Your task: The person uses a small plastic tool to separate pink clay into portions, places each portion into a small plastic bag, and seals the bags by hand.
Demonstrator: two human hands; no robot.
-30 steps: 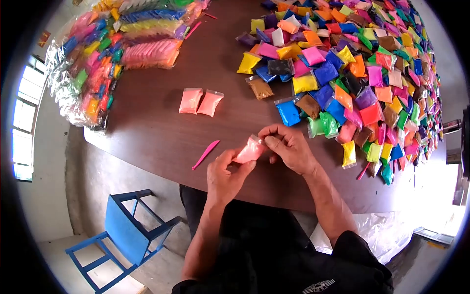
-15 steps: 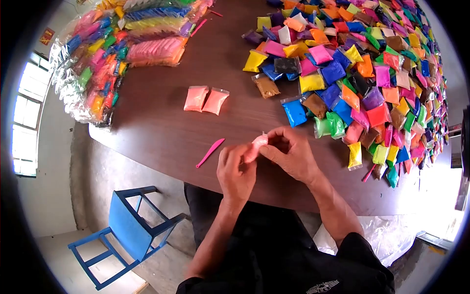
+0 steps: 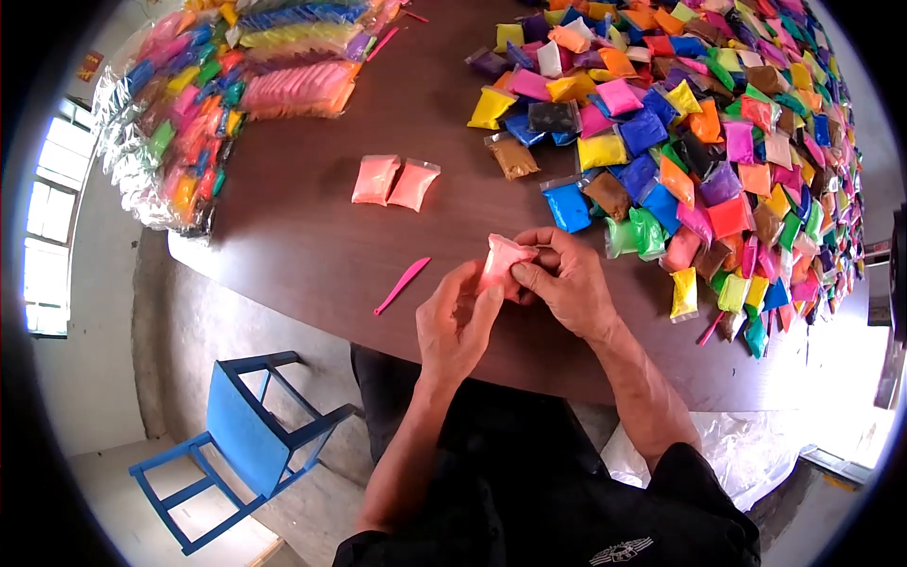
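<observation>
A light pink packet (image 3: 504,264) is held between my two hands above the table's near edge. My left hand (image 3: 455,317) grips its left and lower side with thumb and fingers. On the right side, my right hand (image 3: 564,281) pinches the same packet between thumb and fingers. Two salmon-pink packets (image 3: 376,180) lie side by side on the table, farther off and to the left. A bright pink plastic knife (image 3: 402,286) rests on the table left of my left hand.
A large heap of small coloured packets (image 3: 642,132) covers the right side of the brown table (image 3: 283,203). Rows of bagged packets (image 3: 298,90) lie at the far left. A blue chair (image 3: 248,430) stands on the floor at left. Clear plastic (image 3: 751,458) hangs below the table at right.
The packet between my hands has turned, so its broad face and top edge now show. My left thumb has moved onto its front. The whole view has shifted slightly.
</observation>
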